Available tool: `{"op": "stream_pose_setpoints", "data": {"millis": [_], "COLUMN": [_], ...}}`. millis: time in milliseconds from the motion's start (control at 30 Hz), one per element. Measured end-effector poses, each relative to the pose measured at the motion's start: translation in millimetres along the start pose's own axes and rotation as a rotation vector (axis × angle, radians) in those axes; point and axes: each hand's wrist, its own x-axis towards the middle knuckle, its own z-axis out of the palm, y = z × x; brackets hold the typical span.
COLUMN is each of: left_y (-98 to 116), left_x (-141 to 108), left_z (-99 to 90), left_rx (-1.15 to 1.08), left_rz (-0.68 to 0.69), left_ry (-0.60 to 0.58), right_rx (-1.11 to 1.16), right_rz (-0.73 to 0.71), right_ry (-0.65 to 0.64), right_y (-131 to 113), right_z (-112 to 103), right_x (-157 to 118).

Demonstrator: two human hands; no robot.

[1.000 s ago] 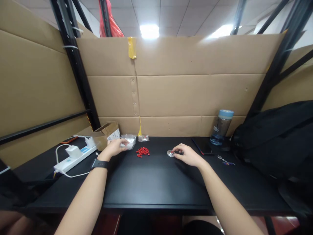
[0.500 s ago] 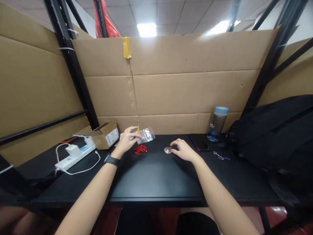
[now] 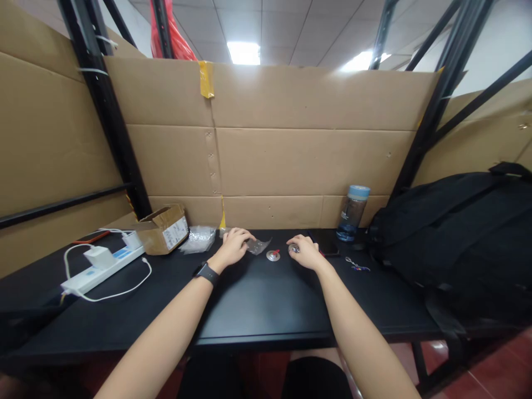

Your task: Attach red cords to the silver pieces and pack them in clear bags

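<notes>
My left hand [image 3: 235,245] is curled low over the black table, its fingertips closed on a small clear plastic bag [image 3: 258,246] that lies to their right. No red pile shows on the table; the hand may cover where it lay. To the right of the bag rests a small round clear disc with a red piece [image 3: 273,255] on it. My right hand [image 3: 306,252] has its fingers bent round a second shiny round disc [image 3: 293,248], partly hidden by them. The exact kind of the discs is too small to tell.
At the left stand an open cardboard box [image 3: 164,230], a stack of clear plastic bags [image 3: 199,239] and a power strip [image 3: 103,269] with cables. To the right are a water bottle [image 3: 352,213], a dark phone [image 3: 327,243], a keychain [image 3: 358,266] and a black backpack [image 3: 453,244].
My left hand has come down and to the right, onto the clear bag, which moved nearer. The red pile is out of sight. My right hand has left one disc and is at another.
</notes>
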Motion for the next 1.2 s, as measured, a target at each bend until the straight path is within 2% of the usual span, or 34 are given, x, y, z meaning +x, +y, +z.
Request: {"op": "stream_pose_setpoints", "data": {"millis": [100, 200, 300, 433, 533, 633, 800, 967, 1100, 1200], "left_y": [23.7, 32.4, 11.1, -36.8, -52.8, -45.0, -18.7, -11.4, -10.9, -7.7], "left_x": [-3.0, -0.1, -0.9, -14.8, -23.8, -23.7, -17.7, -18.3, -19.3, -19.2], "left_z": [-1.9, -3.0, -16.8, -50.8, -64.8, -58.7, -35.9, -31.5, -32.2, -34.6], "left_rx": [-0.011, 0.018, 0.091, 0.141, 0.074, 0.052, 0.18, 0.229, 0.171, 0.085], "left_rz": [0.105, 0.103, 0.003, -0.087, -0.071, -0.032, -0.048, -0.074, -0.035, -0.023], "left_ry": [-0.008, 0.017, 0.035, -0.153, -0.251, -0.253, -0.259, -0.255, -0.221, -0.171], "right_rx": [-0.028, -0.027, 0.024, 0.116, 0.113, 0.064, -0.02, -0.081, -0.111, -0.096], "right_rz": [0.016, 0.025, -0.01, -0.165, -0.248, -0.255, -0.214, -0.183, -0.026, 0.065], "right_ry": [-0.022, -0.026, -0.01, -0.001, -0.014, -0.017, 0.01, 0.026, 0.073, 0.01], "right_y": [-0.3, -1.9, -4.5, -12.4, -20.0, -24.8, -26.2, -26.1, -14.8, -0.7], "right_z": [5.0, 6.5, 4.8, 5.0, 9.1, 12.8, 14.5, 16.8, 13.0, 6.5], "right_x": [0.3, -1.1, -2.1, -1.3, -0.5, -0.3, -1.0, -0.9, 1.4, 2.6]}}
